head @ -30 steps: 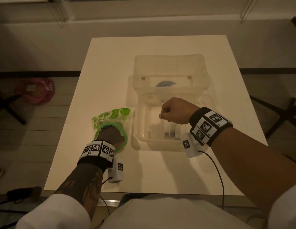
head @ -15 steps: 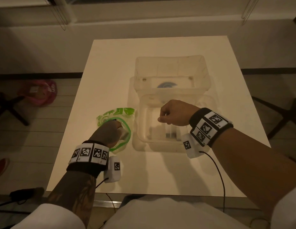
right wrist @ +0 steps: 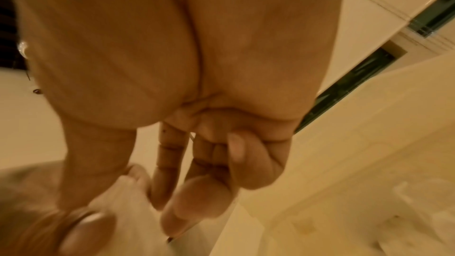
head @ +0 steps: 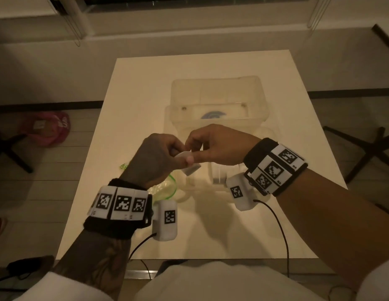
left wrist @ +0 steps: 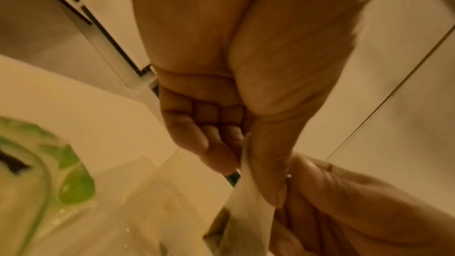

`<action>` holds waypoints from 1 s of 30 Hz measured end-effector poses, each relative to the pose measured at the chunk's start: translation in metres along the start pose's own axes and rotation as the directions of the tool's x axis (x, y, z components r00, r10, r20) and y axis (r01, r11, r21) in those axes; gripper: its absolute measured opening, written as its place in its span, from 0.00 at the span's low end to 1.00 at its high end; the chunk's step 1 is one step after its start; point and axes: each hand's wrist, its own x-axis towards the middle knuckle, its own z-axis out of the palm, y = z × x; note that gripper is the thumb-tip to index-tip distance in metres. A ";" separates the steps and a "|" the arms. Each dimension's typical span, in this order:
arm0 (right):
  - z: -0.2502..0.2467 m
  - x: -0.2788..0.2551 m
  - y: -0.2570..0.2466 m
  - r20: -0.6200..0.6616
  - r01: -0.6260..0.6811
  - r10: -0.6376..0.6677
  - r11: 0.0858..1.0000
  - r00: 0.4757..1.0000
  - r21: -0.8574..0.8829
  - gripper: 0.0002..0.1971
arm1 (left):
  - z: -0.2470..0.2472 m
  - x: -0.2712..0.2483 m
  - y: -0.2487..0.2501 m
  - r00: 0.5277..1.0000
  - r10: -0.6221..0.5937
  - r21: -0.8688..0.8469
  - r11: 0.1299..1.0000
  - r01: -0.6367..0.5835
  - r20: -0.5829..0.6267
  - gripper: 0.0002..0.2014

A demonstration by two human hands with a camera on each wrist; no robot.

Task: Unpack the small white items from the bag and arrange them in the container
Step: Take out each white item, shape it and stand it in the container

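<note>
Both hands meet in the air in front of the clear container [head: 219,181]. My left hand [head: 182,159] pinches a small white item [head: 184,154] between thumb and curled fingers, and a second white piece [head: 191,169] hangs just below. My right hand [head: 194,147] pinches the same item from the right. In the left wrist view the white item [left wrist: 248,203] runs under my thumb, with the right fingers [left wrist: 344,201] against it. In the right wrist view thumb and forefinger pinch the white item [right wrist: 125,200]. The green-rimmed clear bag [head: 166,187] lies on the table below my left wrist, partly hidden.
The container's open lid [head: 217,92] stands up at the back on the white table [head: 145,83]. A pink bag [head: 48,129] lies on the floor at the left. Dark chair legs [head: 367,148] stand on the right. Cables hang over the table's near edge.
My left hand came out of the bag with the white item and rose to the right. My right hand moved left from over the container and took hold of the item too.
</note>
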 end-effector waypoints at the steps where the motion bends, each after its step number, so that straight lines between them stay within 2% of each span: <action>1: -0.001 -0.002 0.001 -0.011 0.009 -0.009 1.000 1.000 0.024 0.07 | 0.004 0.005 0.003 1.000 -0.023 -0.099 0.995 0.023 -0.005 0.12; 5: -0.009 -0.011 0.010 -0.135 0.000 0.017 0.991 0.991 0.130 0.06 | 0.018 0.013 0.009 0.996 -0.082 -0.353 0.933 0.065 -0.035 0.22; 9: -0.017 -0.021 0.021 -0.295 0.013 0.059 0.971 0.954 0.239 0.06 | 0.041 0.010 0.018 0.992 -0.129 -0.497 0.860 0.111 -0.002 0.18; 12: -0.020 -0.026 0.024 -0.302 0.010 0.067 0.969 0.951 0.247 0.07 | 0.054 0.010 0.022 0.994 -0.100 -0.507 0.860 0.066 -0.039 0.13; 16: -0.023 -0.028 0.027 -0.290 -0.003 0.063 0.979 0.955 0.203 0.07 | 0.062 0.014 0.026 0.996 -0.090 -0.545 0.836 0.065 -0.020 0.15; 20: -0.022 -0.026 0.031 -0.348 -0.010 0.100 0.968 0.932 0.251 0.06 | 0.065 0.014 0.025 0.988 -0.117 -0.579 0.815 0.041 -0.096 0.15; 26: -0.022 -0.024 0.031 -0.380 -0.024 0.129 0.963 0.916 0.270 0.06 | 0.072 0.010 0.021 0.979 -0.092 -0.540 0.841 -0.022 -0.182 0.06; 30: -0.020 -0.024 0.027 -0.404 -0.002 0.123 0.958 0.906 0.286 0.07 | 0.073 0.008 0.021 0.974 -0.107 -0.553 0.833 -0.021 -0.199 0.07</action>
